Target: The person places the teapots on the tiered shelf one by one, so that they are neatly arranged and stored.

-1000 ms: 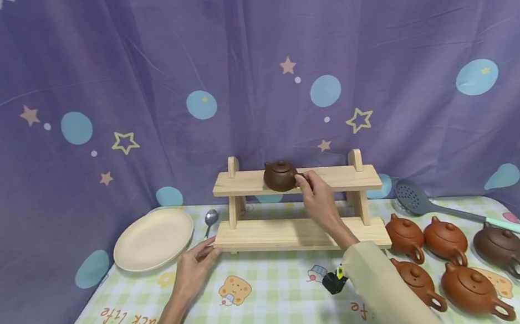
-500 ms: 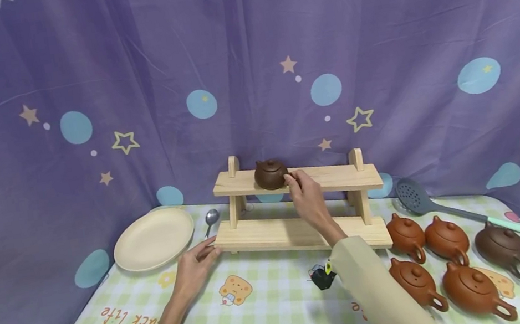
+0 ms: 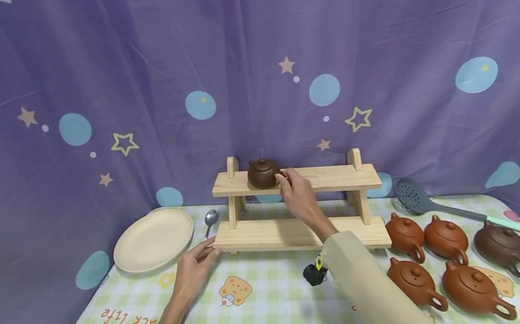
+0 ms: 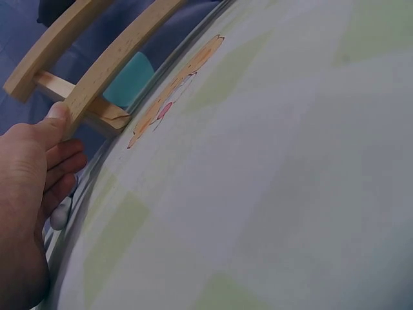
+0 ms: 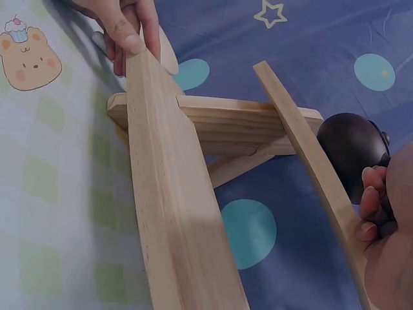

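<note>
A small dark brown teapot (image 3: 262, 174) is at the left part of the upper board of a two-tier wooden shelf (image 3: 270, 233). My right hand (image 3: 299, 196) holds it by its handle, the spout pointing left. From the right wrist view, the curled fingers of that hand (image 5: 393, 226) hide most of the handle, and the pot's round body (image 5: 350, 152) sits right at the board. At the lower board's left end, my left hand (image 3: 192, 270) grips the shelf. The left wrist view has its thumb (image 4: 59, 111) on the board's edge and the other fingers below.
Several reddish-brown teapots (image 3: 469, 287) and another dark brown teapot (image 3: 499, 246) stand right of the shelf. Behind them lies a slotted skimmer (image 3: 449, 209) with a mint handle. A cream plate (image 3: 154, 239) and a metal spoon (image 3: 211, 218) lie to the left.
My right hand has moved the dark brown teapot leftward along the upper board. The left hand has stayed at the shelf's left end.
</note>
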Available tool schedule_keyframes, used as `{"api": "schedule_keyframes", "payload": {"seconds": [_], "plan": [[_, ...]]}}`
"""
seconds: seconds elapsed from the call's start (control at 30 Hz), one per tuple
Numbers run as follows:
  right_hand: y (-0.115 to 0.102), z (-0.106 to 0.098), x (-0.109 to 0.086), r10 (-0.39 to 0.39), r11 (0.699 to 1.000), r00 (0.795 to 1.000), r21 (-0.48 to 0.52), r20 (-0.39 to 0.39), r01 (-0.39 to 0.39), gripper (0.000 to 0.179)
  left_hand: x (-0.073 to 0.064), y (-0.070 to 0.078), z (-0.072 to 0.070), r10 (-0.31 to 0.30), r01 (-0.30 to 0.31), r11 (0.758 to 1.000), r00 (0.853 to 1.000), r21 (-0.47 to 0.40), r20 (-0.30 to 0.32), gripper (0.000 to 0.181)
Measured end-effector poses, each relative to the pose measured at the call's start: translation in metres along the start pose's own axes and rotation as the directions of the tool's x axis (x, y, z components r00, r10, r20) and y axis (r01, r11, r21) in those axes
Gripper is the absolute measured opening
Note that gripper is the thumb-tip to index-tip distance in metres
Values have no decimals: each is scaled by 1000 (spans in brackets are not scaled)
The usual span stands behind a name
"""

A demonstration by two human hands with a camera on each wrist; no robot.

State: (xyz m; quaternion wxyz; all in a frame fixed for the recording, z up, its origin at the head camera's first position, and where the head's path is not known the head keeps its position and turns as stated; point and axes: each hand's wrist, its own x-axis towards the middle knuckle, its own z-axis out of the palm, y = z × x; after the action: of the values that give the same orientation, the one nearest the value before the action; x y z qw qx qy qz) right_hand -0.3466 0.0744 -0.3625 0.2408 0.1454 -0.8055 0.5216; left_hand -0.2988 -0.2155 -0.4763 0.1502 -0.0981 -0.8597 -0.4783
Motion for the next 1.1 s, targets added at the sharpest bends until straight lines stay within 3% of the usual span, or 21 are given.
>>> {"api": "schedule_keyframes", "payload": {"seconds": [0.63,1.1], "plan": [[-14,2,10,107,993,989,-64,102,-101,23,-1,1,0,0,0,1000,1000,8,-4,42],[-12,-7,8,163,986,972,2,170,-166,26,-1,1,0,7,-7,1000,1000,11,1,43]]}}
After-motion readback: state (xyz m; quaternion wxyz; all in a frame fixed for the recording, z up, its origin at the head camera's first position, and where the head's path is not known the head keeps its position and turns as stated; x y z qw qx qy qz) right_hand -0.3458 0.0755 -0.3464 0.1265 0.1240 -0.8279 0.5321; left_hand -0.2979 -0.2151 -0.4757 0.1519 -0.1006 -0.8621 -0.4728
